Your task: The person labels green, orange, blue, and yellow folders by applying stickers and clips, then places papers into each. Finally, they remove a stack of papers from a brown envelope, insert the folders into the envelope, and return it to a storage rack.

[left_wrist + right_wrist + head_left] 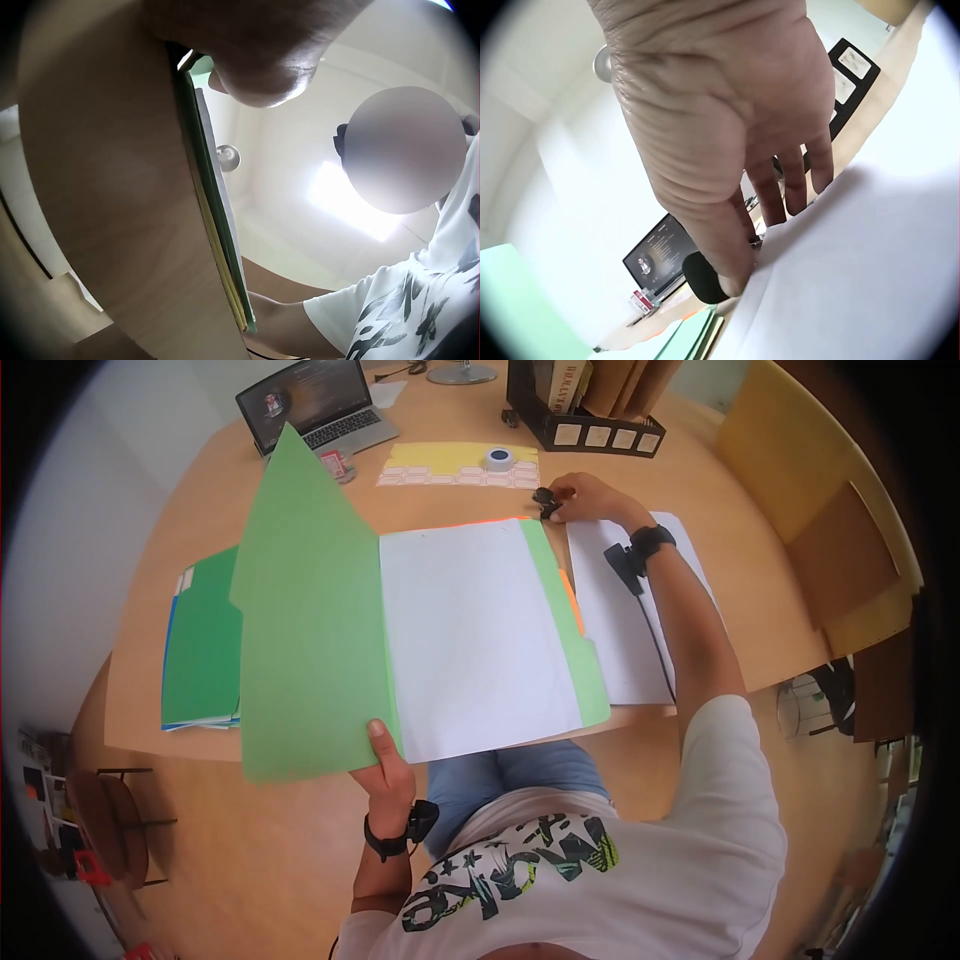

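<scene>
A light green folder [310, 630] lies open near the table's front edge, its left cover raised, with white sheets [475, 640] inside. My left hand [388, 775] grips that cover at its lower edge, thumb on top and the other fingers hidden beneath. Beyond the folder's top right corner, my right hand [592, 498] pinches a small black clip [544, 502]. In the right wrist view, the thumb of the right hand [712, 105] is against the dark clip [703, 277]. The left wrist view catches part of the left hand [259, 56] beside the stacked folder edges [210, 187].
Darker green folders [205, 645] lie at the left, and more white paper [625, 630] under my right forearm. Farther back are a laptop [325, 410], a yellow sheet [425, 458] with a round white device [498, 459], and a black organizer [605, 437] with books.
</scene>
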Demonstrator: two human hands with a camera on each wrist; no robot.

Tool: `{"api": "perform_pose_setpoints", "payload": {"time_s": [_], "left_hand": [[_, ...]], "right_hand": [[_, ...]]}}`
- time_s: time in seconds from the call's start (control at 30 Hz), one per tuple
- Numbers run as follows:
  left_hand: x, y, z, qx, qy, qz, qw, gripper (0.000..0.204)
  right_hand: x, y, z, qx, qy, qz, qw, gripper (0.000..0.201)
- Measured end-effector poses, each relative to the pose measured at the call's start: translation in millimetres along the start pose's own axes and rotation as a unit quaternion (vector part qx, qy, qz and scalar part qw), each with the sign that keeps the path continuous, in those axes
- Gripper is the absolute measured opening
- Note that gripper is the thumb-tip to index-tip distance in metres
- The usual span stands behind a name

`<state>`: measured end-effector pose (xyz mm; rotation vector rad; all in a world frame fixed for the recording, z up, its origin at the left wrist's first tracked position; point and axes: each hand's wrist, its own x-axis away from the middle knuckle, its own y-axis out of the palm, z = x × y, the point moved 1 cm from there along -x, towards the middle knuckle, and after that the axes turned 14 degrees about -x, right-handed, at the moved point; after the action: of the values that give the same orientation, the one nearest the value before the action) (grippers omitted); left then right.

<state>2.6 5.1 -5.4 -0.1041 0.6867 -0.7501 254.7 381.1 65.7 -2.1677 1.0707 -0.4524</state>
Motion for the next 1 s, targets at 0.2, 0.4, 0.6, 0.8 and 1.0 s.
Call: {"api": "perform_pose_setpoints", "payload": {"time_s": [0.2,0.4,0.6,0.8,1.0], "left_hand": [[0,0,6,-0.006,0.001,0.03,1.0,0.034],[4,2,1,0.002,-0.031,0.058,0.998,0.036],[9,2,-1,0.001,-0.027,0.057,0.998,0.037],[13,1,-11,-0.023,-0.023,0.068,0.997,0.039],[12,1,-9,-0.013,-0.027,0.065,0.997,0.038]], "right_hand": [[-16,-5,-44,-0.246,-0.005,0.017,0.969,0.037],[-60,35,-96,-0.197,-0.065,-0.142,0.968,0.04],[-93,65,-127,-0.157,-0.027,-0.231,0.96,0.037],[-114,86,-127,-0.164,-0.004,-0.323,0.932,0.028],[-120,90,-118,-0.179,-0.018,-0.323,0.929,0.031]]}}
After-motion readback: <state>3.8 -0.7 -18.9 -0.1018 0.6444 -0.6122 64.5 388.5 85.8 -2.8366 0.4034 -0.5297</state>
